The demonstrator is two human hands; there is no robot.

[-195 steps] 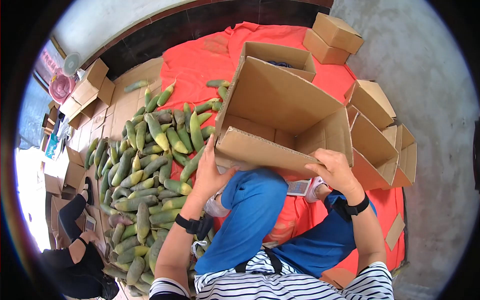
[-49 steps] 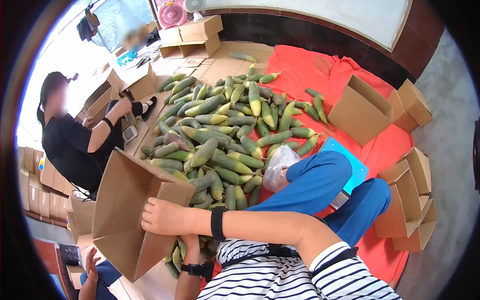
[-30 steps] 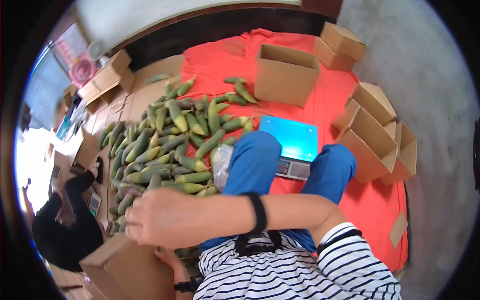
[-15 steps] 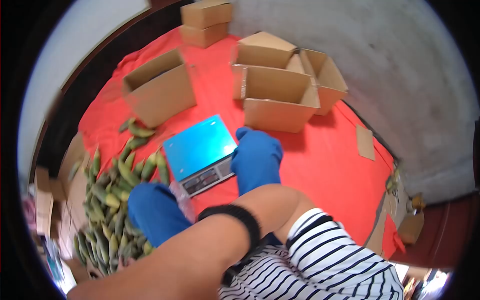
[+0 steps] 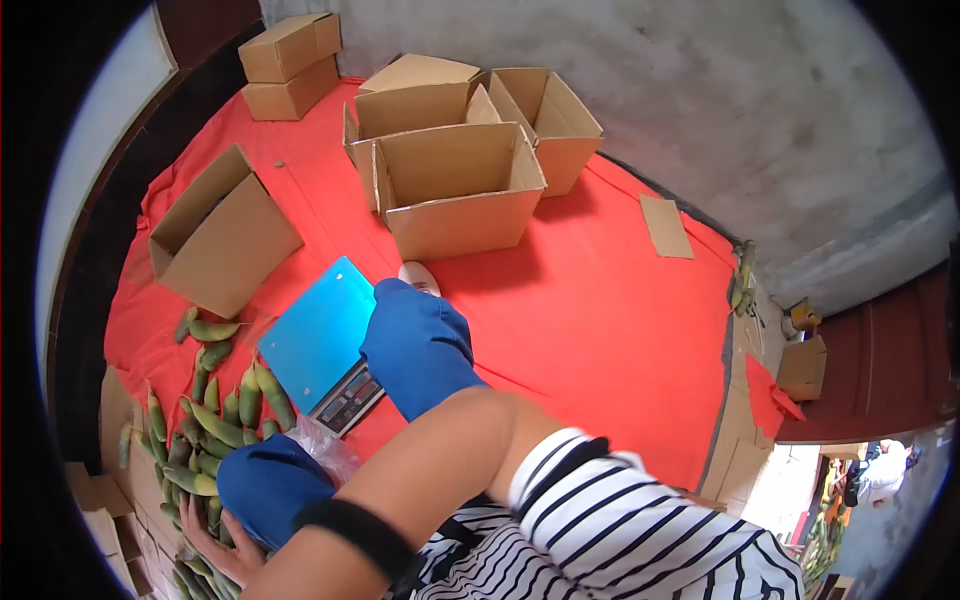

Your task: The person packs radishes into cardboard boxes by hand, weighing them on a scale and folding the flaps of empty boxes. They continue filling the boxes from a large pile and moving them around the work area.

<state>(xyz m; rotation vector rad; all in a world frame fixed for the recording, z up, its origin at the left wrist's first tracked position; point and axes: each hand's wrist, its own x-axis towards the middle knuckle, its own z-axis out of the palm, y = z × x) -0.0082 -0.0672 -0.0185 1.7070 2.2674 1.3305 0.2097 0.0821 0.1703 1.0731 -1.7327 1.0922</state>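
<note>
My left hand (image 5: pixel 222 545) lies on a pile of green radishes (image 5: pixel 215 425) at the lower left, beside my left knee. Its fingers are spread, with a radish showing between them. My right forearm (image 5: pixel 400 470), wearing a black band (image 5: pixel 355 540), crosses in front of my body towards the lower left. My right hand is out of the picture. A digital scale (image 5: pixel 315 325) with a shiny blue plate stands between the radishes and my right knee. A clear plastic bag (image 5: pixel 322 450) lies against its near side.
Several open cardboard boxes (image 5: pixel 460 225) stand on the red cloth (image 5: pixel 600 350), with another open box (image 5: pixel 235 245) at the left. Two small stacked boxes (image 5: pixel 290 65) sit at the back. A flat cardboard piece (image 5: pixel 665 225) lies near the grey wall (image 5: pixel 800 130).
The view has turned, so the scale and boxes sit farther left in the picture. My right arm has shifted down and left in view. The fingers of my left hand now show among the radishes.
</note>
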